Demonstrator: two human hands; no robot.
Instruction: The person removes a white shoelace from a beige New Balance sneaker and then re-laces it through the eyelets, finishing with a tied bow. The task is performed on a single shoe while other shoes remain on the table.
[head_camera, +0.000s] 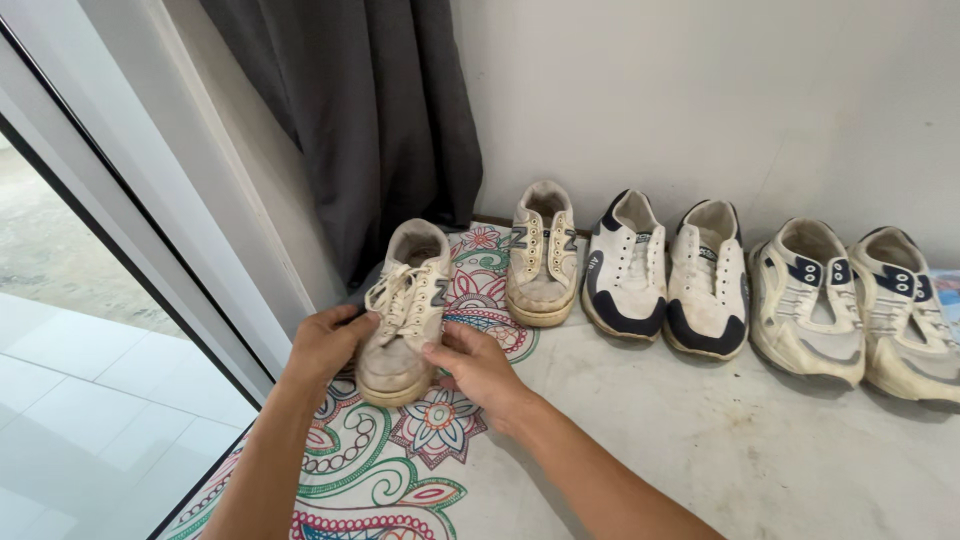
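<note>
Both forearms reach in from near edge, converging on worn cream laced sneaker (405, 310) standing on patterned floral mat (400, 470). Left hand (325, 345) cupped against sneaker's left side, fingers curled round it. Right hand (475, 365) half-closed, fingertips pinching its right sole edge. Sliding-door frame (150, 250) close on left, dark curtain (370, 110) behind. Matching unlaced sneaker (542, 255) just far-right, then four white-and-navy sneakers (760, 290) along wall. Bare pale floor (750, 450) open near-right.

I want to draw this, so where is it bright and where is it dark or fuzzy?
Head view: daylight floods in from the glass door on the left; the curtain is darkest; soft shadows sit under the beige sneaker between both hands; everything looks sharp, though edges bend slightly.
</note>
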